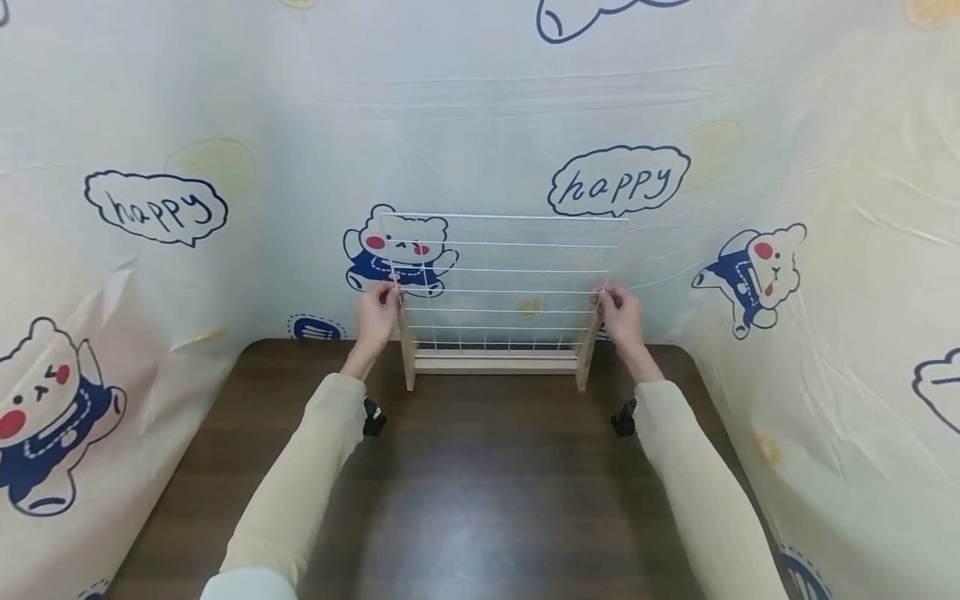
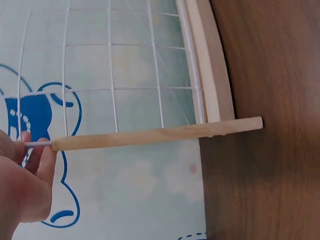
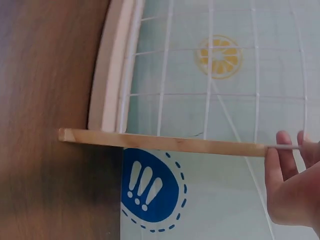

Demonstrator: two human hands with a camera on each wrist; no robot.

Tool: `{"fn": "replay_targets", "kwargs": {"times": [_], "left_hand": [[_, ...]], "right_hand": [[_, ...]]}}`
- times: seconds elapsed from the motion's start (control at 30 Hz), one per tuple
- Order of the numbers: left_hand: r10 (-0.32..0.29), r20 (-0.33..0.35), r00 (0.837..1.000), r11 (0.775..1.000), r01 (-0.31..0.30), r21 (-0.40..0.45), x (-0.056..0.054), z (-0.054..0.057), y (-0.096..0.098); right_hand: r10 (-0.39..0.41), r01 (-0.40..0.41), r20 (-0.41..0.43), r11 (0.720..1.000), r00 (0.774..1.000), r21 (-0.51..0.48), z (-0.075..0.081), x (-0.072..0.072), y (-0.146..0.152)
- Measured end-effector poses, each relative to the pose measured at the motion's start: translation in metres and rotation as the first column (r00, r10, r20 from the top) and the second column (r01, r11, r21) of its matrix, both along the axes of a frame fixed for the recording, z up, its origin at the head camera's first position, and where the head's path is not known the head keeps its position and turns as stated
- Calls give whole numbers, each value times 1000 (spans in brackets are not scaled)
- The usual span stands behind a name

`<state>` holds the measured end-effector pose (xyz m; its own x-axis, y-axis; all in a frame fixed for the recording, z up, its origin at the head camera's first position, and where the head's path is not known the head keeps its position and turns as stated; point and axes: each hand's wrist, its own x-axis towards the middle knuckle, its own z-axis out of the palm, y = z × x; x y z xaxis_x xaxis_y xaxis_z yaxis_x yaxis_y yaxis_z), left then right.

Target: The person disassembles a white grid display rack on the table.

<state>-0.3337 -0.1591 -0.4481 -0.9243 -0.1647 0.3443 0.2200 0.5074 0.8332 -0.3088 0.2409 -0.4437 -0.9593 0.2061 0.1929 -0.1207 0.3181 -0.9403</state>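
Observation:
A white wire grid panel (image 1: 495,292) stands upright in a wooden stand at the back of the table. The stand has a left leg (image 2: 135,137), a right leg (image 3: 170,144) and a pale crossbar (image 1: 495,365) low between them. At the left side, my left hand (image 1: 377,317) pinches the panel's edge wire between thumb and fingers, right at the top end of the left leg. Mirroring it, my right hand (image 1: 622,318) pinches the opposite edge wire just above the right leg. In both wrist views, the panel's lower edge lies along the crossbar.
The stand's feet rest on a dark brown wooden table (image 1: 465,483), near its back edge. Behind and on both sides hangs a pale sheet (image 1: 480,142) printed with bears and "happy" bubbles. Dark wrist devices (image 1: 624,418) sit under both sleeves.

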Motion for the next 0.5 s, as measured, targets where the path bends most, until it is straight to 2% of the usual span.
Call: {"fn": "replay_targets", "kwargs": {"times": [0.1, 0.23, 0.33, 0.5], "left_hand": [[-28, 26, 999, 997, 26, 73, 0, 3, -2], [-64, 25, 998, 989, 60, 133, 0, 8, -1], [-86, 19, 996, 984, 82, 160, 0, 10, -1], [-89, 11, 996, 973, 84, 215, 0, 11, 0]], "right_hand": [[24, -19, 54, 996, 998, -86, 11, 5, 0], [36, -25, 79, 991, 996, -129, 18, 6, 0], [26, -17, 62, 990, 998, -140, 12, 1, 1], [19, -16, 23, 989, 1000, -145, 11, -2, 0]]}}
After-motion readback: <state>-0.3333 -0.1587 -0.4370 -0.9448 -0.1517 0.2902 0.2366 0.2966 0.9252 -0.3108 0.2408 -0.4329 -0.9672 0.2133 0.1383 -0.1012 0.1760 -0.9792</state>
